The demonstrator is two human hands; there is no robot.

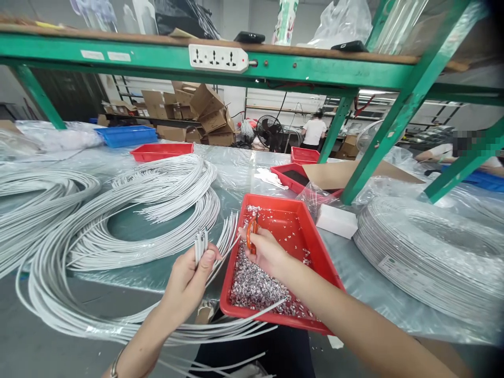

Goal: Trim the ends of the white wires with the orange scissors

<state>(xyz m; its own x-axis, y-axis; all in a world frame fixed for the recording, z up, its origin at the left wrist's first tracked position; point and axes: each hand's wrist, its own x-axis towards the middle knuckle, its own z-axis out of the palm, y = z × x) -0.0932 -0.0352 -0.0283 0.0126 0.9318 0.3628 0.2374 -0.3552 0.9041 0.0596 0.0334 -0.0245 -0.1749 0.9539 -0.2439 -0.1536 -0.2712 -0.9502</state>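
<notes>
My left hand (188,281) is closed around a bunch of white cables (200,242), whose cut ends stick up above the thumb. A single white strand stretches from near its fingers toward my right hand (270,252). That right hand grips small orange-handled cutters (249,235), with the blades pointing up and away; whether its fingertips also pinch the strand, I cannot tell. Beneath it stands a red tray (323,257) with a heap of small silvery and white scraps (255,286). Large coils of white cable (157,247) lie left of the tray, and loose cable ends cross its near edge.
A big wrapped cable coil (429,257) and a white box (337,220) sit to the right. Green shelf posts (397,115) rise from the plastic-covered bench, with a power strip (218,58) overhead. Farther back are a blue tray (126,136), a fan (270,131) and other people.
</notes>
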